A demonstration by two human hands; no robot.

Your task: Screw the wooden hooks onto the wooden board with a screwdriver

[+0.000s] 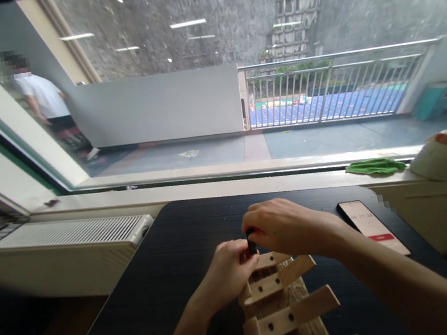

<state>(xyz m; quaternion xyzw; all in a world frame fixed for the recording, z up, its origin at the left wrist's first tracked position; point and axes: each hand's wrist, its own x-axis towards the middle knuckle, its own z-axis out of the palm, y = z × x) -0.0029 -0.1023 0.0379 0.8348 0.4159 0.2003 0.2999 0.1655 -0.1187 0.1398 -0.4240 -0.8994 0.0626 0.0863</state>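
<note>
My right hand (pixel 277 226) comes in from the right, its fingers closed on the top of a short black tool (pixel 251 241) held upright. Its lower end is hidden behind my left fingers. My left hand (pixel 231 268) is closed at the left end of the farthest wooden slat (pixel 269 260), thumb and fingertips against the wood by the tool. This slat lies across a rough, bark-like wooden board (pixel 298 291). Nearer to me, more light wooden slats (pixel 290 317) cross the board, with dark screw heads or holes in them.
A black table (pixel 171 266) carries the wooden piece. A lit phone (pixel 373 228) lies on its right side. Beyond are a windowsill with a green cloth (pixel 376 167) and a white-and-orange container (pixel 445 152). A radiator (pixel 77 236) stands at left; a person (pixel 42 97) is outside the glass.
</note>
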